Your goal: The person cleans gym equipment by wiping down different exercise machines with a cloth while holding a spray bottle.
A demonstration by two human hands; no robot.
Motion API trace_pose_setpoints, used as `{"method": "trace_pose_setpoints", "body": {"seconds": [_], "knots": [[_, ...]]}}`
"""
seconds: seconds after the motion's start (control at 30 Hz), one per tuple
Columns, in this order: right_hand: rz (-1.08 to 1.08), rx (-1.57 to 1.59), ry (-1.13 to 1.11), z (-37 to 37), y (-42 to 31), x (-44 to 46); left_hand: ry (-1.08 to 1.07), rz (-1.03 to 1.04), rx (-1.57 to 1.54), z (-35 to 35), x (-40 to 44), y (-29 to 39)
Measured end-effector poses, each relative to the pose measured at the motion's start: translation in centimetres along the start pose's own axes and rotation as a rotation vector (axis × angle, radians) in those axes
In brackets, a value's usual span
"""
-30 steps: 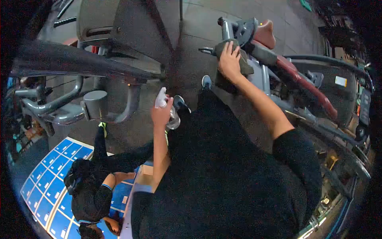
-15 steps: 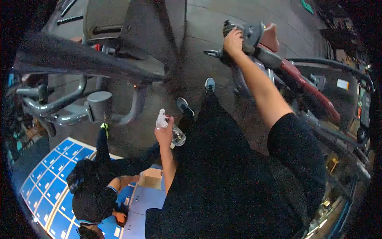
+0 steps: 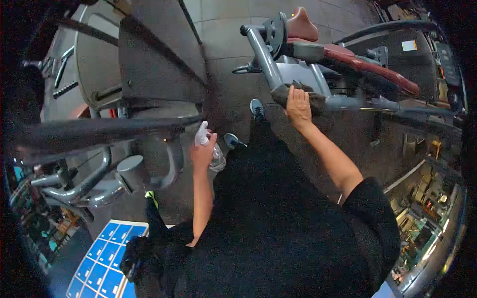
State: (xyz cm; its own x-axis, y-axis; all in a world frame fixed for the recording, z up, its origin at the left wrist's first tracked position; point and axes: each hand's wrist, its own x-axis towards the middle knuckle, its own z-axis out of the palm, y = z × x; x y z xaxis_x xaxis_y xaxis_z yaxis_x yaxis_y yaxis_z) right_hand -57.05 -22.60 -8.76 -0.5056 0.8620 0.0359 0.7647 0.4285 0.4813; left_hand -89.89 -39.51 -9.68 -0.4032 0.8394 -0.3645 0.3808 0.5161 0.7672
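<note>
The gym machine [image 3: 343,55] lies ahead and to the right, its grey tube [image 3: 264,57] slanting from the far left end down to the frame's near corner. There the dark cloth [image 3: 281,94] lies over the frame, under the right hand [image 3: 299,107], the nearer one, its fingers together and curled over the fabric. Well apart to the left, the left hand [image 3: 202,154] is closed around a clear spray bottle [image 3: 217,161], nozzle up.

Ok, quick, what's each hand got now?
Left hand: closed, holding a spray bottle.
Right hand: closed, holding a dark cloth against the grey frame.
</note>
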Motion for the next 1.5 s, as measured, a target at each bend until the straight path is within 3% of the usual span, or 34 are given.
{"method": "trace_pose_setpoints", "body": {"seconds": [0.1,0.17,0.27,0.33,0.5,0.63,0.7,0.77,0.9,1.0,1.27,1.33,1.47,1.5], "knots": [[-0.030,0.061,-0.050,0.4,-0.2,1.5,0.047,0.045,-0.155,0.6,0.3,0.4],[-0.052,0.183,0.012,-3.0,-0.3,3.2,0.027,-0.036,-0.202,0.7,0.0,1.0],[0.019,0.267,-0.163,-5.0,-1.6,6.7,-0.005,-0.079,-0.247,2.2,-0.2,-0.7],[0.067,0.042,0.092,0.3,-4.4,10.3,-0.030,-0.095,-0.180,2.6,-0.2,-1.3],[0.172,-0.108,0.036,5.0,-7.1,24.0,0.081,-0.134,-0.192,2.6,-0.9,-0.4],[0.205,0.131,-0.140,8.5,-7.1,30.7,0.212,-0.194,-0.269,2.9,-1.6,0.5],[0.233,0.176,-0.192,8.0,-6.6,30.2,0.225,-0.219,-0.283,2.7,-1.9,1.3],[0.199,0.462,-0.039,4.9,-5.3,25.9,0.230,-0.235,-0.309,2.8,-2.0,1.5],[0.018,0.533,-0.069,-1.2,-2.6,14.6,0.175,-0.203,-0.257,2.1,-1.8,1.2],[-0.032,0.489,-0.053,-1.8,-2.1,10.4,0.177,-0.158,-0.271,2.0,-1.2,0.0],[0.031,0.565,0.020,5.5,-3.9,22.4,0.100,-0.117,-0.100,0.3,1.9,0.1],[0.141,0.698,0.096,8.3,-4.5,27.4,0.092,-0.106,-0.179,0.2,3.1,1.7],[0.116,0.806,-0.172,7.8,-2.0,35.2,0.073,-0.195,-0.170,0.8,4.9,4.2],[0.100,0.818,-0.348,7.5,-1.7,36.8,0.079,-0.202,-0.139,1.1,5.2,4.1]]}}
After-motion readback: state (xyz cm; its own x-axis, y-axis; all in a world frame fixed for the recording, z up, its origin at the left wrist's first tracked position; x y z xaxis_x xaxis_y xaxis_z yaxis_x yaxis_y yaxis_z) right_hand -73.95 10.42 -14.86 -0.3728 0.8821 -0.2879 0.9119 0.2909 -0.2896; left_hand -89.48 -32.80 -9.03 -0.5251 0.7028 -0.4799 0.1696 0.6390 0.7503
